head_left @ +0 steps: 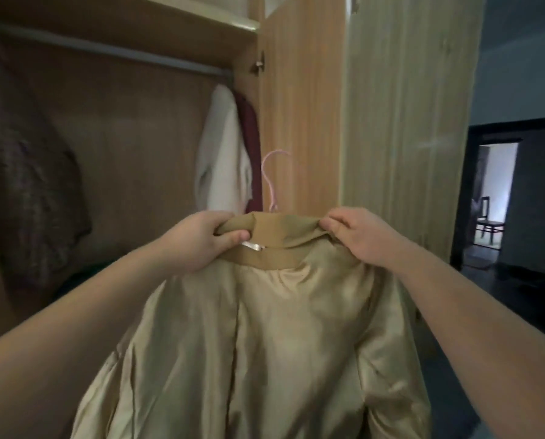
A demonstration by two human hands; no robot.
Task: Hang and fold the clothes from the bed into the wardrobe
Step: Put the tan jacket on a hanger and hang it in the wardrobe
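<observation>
In the centre, the left hand (201, 239) and right hand (356, 236) pinched the jacket (280, 343) collar with curled fingers (339, 221). The jacket might slide off its hanger (268, 188) if lifted unevenly to the rod (106, 49) at upper left

The jacket (264, 343) runs off the bottom edge, so its hem is unseen. Its collar hides the hanger (268, 188) except for the pink hook. At the left, a dark garment (27, 185) is blurred and cut off by the edge. A maroon garment (252, 137) shows only as a strip behind a white garment (223, 147). The far chair (488, 221) is too small to make out.
</observation>
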